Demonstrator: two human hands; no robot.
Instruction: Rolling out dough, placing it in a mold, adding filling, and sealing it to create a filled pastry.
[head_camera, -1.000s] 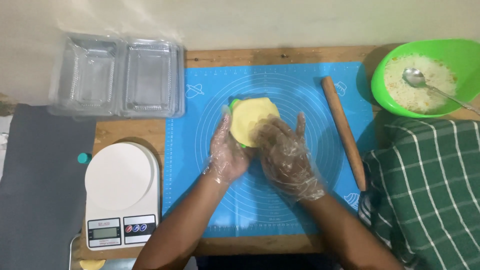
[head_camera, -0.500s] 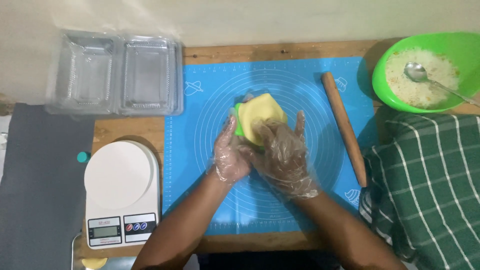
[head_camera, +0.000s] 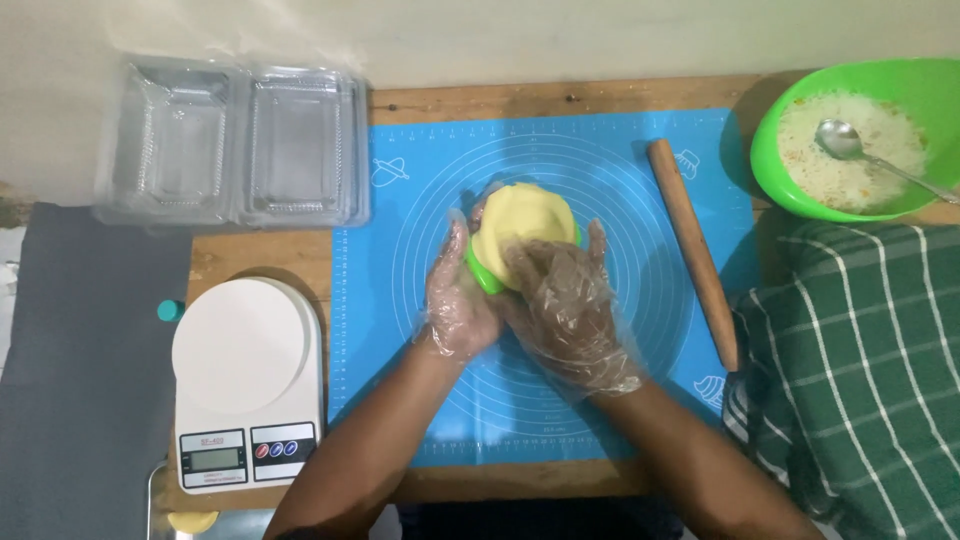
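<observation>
Both my hands wear thin clear plastic gloves. My left hand (head_camera: 458, 300) cups a small green mould (head_camera: 483, 272) from the left and below. A round yellow sheet of dough (head_camera: 520, 215) lies over the mould. My right hand (head_camera: 567, 305) presses on the dough from the near right side, its fingers spread over the dough's lower edge. All this is held just above the middle of a blue silicone baking mat (head_camera: 620, 400) marked with circles.
A wooden rolling pin (head_camera: 692, 250) lies on the mat's right side. A green bowl (head_camera: 775, 120) of pale filling with a metal spoon (head_camera: 845, 142) stands at the back right. A green checked cloth (head_camera: 860, 380), a white kitchen scale (head_camera: 245, 380) and clear plastic trays (head_camera: 235, 145) surround the mat.
The dough has been folded and gathered over the green mould. My hands have closed in around it and the mould has tipped toward me slightly.
</observation>
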